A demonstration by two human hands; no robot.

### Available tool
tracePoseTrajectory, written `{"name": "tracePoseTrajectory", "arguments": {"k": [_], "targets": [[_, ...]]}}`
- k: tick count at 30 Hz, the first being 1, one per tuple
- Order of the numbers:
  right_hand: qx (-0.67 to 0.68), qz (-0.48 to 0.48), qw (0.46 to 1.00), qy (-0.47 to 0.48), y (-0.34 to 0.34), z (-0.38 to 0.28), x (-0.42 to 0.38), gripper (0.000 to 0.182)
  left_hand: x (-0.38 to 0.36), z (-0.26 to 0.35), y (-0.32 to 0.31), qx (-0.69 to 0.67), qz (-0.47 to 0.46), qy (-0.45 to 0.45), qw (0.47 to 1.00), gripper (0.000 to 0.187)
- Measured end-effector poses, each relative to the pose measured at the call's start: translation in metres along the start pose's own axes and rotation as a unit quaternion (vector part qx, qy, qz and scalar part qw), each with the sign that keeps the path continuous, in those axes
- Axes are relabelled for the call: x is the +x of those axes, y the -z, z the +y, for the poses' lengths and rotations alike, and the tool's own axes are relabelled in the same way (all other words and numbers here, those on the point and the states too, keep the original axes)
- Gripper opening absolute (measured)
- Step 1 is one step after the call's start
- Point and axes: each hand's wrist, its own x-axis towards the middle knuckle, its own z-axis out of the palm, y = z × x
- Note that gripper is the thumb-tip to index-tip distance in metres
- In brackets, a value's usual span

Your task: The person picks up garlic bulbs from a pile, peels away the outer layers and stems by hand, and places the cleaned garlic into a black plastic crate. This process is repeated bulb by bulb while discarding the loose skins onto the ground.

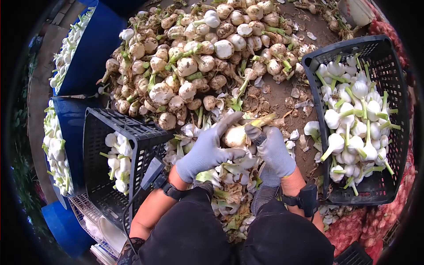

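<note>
My left hand (210, 152), in a grey glove, is wrapped round the left side of a garlic bulb (235, 137) that has a yellow-green stem (263, 120) pointing right. Gloved too, my right hand (274, 148) is closed at the stem side of the bulb; its dark-stained fingertips are pressed together, and any small tool in them cannot be made out. Beyond both hands lies a large heap of soil-stained garlic bulbs (185, 66). Pale peelings and leaves (232, 176) cover the ground below the hands, between my shoes.
A black crate (353, 44) of cleaned white garlic stands at the right. Another black crate (143, 154) with fewer bulbs is at the left, beside blue containers (88, 57) of white garlic. Red mesh sacks (375, 225) lie at the lower right.
</note>
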Motion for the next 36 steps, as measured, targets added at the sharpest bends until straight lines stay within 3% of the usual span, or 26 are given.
{"name": "tracePoseTrajectory", "arguments": {"k": [1, 2, 3, 4, 7, 8, 13, 17, 19, 21, 23, 24, 25, 26, 27, 29, 30, 31, 32, 33, 35, 36], "targets": [[0.001, 0.000, 1.000, -0.001, -0.001, -0.015, -0.002, 0.017, -0.002, 0.000, -0.001, 0.001, 0.020, -0.033, 0.999, 0.082], [0.102, -0.011, 0.989, -0.104, -0.002, -0.026, -0.003, 0.016, -0.002, 0.000, 0.001, 0.002, 0.019, -0.032, 0.999, 0.082], [0.201, -0.023, 0.958, -0.204, -0.002, -0.030, -0.003, 0.016, -0.004, -0.002, 0.006, -0.086, 0.020, 0.018, 0.996, 0.082], [0.188, -0.032, 0.975, -0.115, -0.010, -0.019, -0.006, 0.027, -0.005, -0.002, 0.010, -0.175, 0.021, 0.069, 0.982, 0.082], [0.279, -0.039, 0.944, -0.170, -0.006, -0.033, -0.016, 0.030, -0.007, 0.000, 0.011, -0.148, 0.017, 0.063, 0.987, 0.084], [0.285, -0.029, 0.947, -0.142, -0.007, -0.030, -0.018, 0.028, -0.007, 0.002, 0.010, -0.149, 0.031, 0.065, 0.986, 0.084], [0.292, -0.041, 0.944, -0.150, 0.003, -0.033, -0.021, 0.032, -0.002, 0.006, 0.003, -0.173, 0.041, 0.073, 0.981, 0.080], [0.205, 0.013, 0.972, -0.114, -0.002, -0.016, -0.014, 0.029, -0.004, -0.001, -0.005, -0.183, 0.039, 0.049, 0.981, 0.073], [0.237, -0.011, 0.960, -0.150, 0.000, -0.031, -0.014, 0.030, -0.003, -0.005, -0.007, -0.294, 0.070, 0.049, 0.952, 0.069], [0.254, -0.024, 0.952, -0.167, -0.001, -0.032, -0.012, 0.030, -0.005, -0.011, -0.004, -0.269, 0.067, 0.050, 0.960, 0.063], [0.155, 0.032, 0.974, -0.160, -0.005, -0.023, -0.012, 0.025, -0.003, -0.009, -0.012, -0.373, 0.077, 0.081, 0.921, 0.064], [0.156, 0.032, 0.974, -0.160, -0.005, -0.019, -0.011, 0.025, 0.000, -0.003, -0.018, -0.397, 0.084, 0.075, 0.911, 0.057], [-0.103, 0.067, 0.992, -0.025, -0.005, -0.014, -0.011, 0.023, 0.001, -0.005, -0.016, -0.396, 0.084, 0.075, 0.911, 0.057], [-0.352, 0.096, 0.924, 0.112, -0.006, -0.009, -0.009, 0.022, 0.001, -0.008, -0.014, -0.419, 0.047, 0.101, 0.901, 0.056], [-0.351, 0.096, 0.925, 0.111, -0.011, 0.000, -0.008, 0.022, 0.001, -0.010, -0.012, -0.442, 0.010, 0.127, 0.888, 0.056], [-0.056, 0.140, 0.977, 0.153, -0.018, 0.013, -0.001, 0.024, 0.006, -0.004, -0.011, -0.375, 0.042, 0.152, 0.913, 0.066], [-0.001, 0.094, 0.991, 0.098, -0.014, -0.003, -0.004, 0.024, 0.005, -0.006, -0.009, -0.253, 0.027, 0.144, 0.956, 0.074], [0.203, 0.004, 0.971, -0.127, -0.007, -0.016, -0.007, 0.023, 0.003, -0.007, -0.003, -0.122, 0.016, 0.134, 0.983, 0.084], [0.249, -0.004, 0.962, -0.109, -0.007, -0.018, -0.004, 0.021, -0.006, -0.009, -0.010, -0.069, 0.034, 0.007, 0.997, 0.093], [0.293, -0.013, 0.952, -0.093, -0.008, -0.018, -0.001, 0.019, -0.006, -0.011, -0.004, 0.049, 0.032, 0.001, 0.998, 0.101], [0.275, -0.011, 0.957, -0.097, -0.014, -0.003, -0.001, 0.019, -0.014, -0.010, -0.004, -0.104, 0.039, 0.095, 0.989, 0.097], [0.230, -0.021, 0.967, -0.110, -0.015, 0.002, 0.000, 0.020, -0.017, -0.009, -0.004, -0.096, 0.016, 0.034, 0.995, 0.079]]}}
